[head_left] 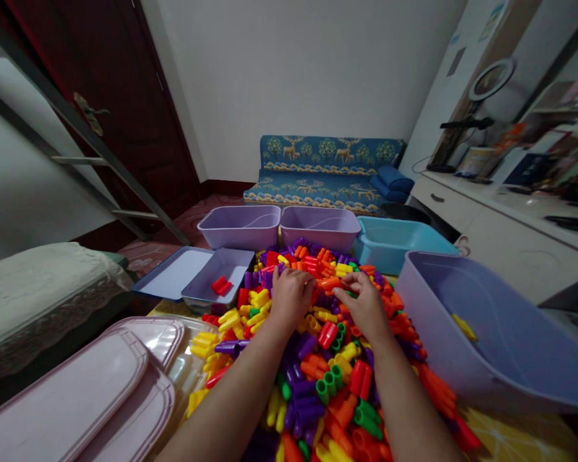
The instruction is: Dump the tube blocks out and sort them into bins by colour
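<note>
Tabletop (519, 436): yellow, patterned, mostly hidden from you under the pile.
Pink lids (72, 385): three, overlapping at your near left, cut off by the frame; a clear lid (183, 369) shows partly beneath.
Pile (308, 388): plastic tube blocks in five colours, too jumbled to count; your forearms cover some.
Lavender bin (485, 372): one, at your right, with one yellow block (464, 327) inside.
Left hand (292, 292): curled beside the orange block's left end; fingertips hidden, so I can't tell whether they grip.
Right hand (365, 300): thumb and forefinger pinched on the orange block (328, 283), between your hands over the pile.
Grey tray (231, 262): one red block (221, 286) inside.
Far bins: two purple bins (240, 228), one turquoise bin (389, 250), bordering the pile.
Sofa (312, 183): deer-patterned, its lower front blocked by bins.
</note>
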Demonstrator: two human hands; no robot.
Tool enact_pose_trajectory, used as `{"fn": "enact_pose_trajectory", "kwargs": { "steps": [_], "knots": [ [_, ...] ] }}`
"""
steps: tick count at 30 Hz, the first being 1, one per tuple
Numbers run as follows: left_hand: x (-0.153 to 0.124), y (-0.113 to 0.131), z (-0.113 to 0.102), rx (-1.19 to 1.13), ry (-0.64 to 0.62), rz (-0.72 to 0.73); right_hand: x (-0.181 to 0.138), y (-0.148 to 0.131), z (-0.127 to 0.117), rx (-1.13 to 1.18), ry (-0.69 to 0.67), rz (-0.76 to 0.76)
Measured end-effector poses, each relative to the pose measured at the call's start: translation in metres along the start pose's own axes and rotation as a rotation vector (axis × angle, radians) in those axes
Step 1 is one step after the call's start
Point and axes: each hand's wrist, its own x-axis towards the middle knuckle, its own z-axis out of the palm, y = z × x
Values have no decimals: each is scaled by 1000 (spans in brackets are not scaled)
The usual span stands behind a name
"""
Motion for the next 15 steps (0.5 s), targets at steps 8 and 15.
{"fn": "enact_pose_trajectory", "kwargs": {
  "steps": [8, 15],
  "knots": [
    [59, 17, 3, 114, 48, 13, -1, 0, 0, 133, -19, 87],
    [94, -11, 23, 135, 5, -10, -2, -4, 0, 181, -51, 97]
  ]
}}
